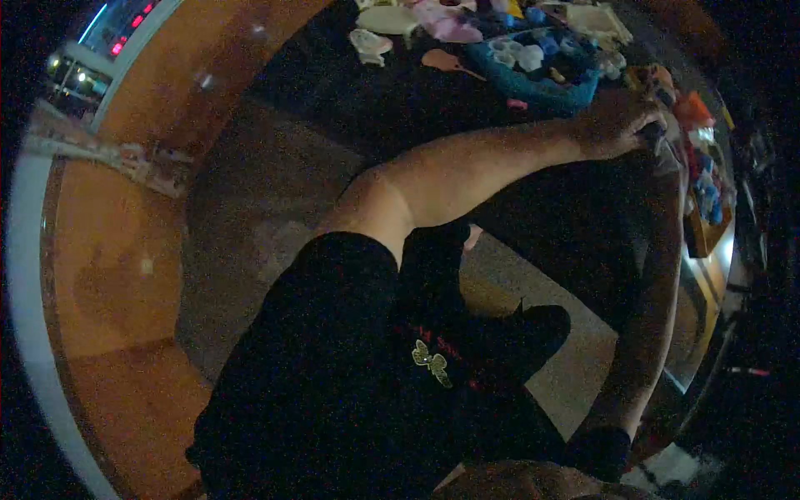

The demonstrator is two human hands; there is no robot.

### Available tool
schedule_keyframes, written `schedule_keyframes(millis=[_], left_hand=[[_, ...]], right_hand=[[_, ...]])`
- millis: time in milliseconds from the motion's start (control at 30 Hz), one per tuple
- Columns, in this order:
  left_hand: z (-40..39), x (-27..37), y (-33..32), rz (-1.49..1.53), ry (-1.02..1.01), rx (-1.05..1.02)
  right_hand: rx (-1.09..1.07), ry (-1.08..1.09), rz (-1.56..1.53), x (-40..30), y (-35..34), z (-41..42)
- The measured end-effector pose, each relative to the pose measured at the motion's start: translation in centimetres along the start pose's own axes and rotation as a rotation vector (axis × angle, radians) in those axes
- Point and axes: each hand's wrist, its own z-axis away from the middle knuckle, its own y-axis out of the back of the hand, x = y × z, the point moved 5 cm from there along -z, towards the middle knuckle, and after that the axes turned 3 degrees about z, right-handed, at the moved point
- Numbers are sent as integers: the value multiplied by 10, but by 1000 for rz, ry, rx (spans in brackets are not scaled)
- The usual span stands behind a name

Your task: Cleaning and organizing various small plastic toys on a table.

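My left hand [637,128] reaches to the upper right, its fingers curled around a small dark object [654,132]. It is blurred, and I cannot tell what the object is. My right arm rises along the right side, and my right hand [674,134] meets the left one there. Its fingers are too dim to make out, so its grip is unclear. A pale, partly see-through piece [669,154] shows between the hands. Just beyond them sit an orange toy piece [694,111] and an orange-brown item [656,78].
A blue basket [569,97] holds white and blue toys. Around it lie a salmon paddle-shaped toy [442,60], a white toy [370,45] and pink pieces [450,25]. A wooden box [706,234] with small toys stands at the right. A dark mat [350,81] covers the brown floor [119,275].
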Motion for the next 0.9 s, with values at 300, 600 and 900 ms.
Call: schedule_keyframes(millis=[300, 600, 900], left_hand=[[1, -9, 8, -211, 7, -34], [-11, -24, 82, -908, 378, -130], [17, -83, 94, -1228, 695, -528]], right_hand=[[12, 11, -187, -34, -8, 10], [216, 210, 220, -58, -21, 12], [505, -212, 395, -99, -70, 9]])
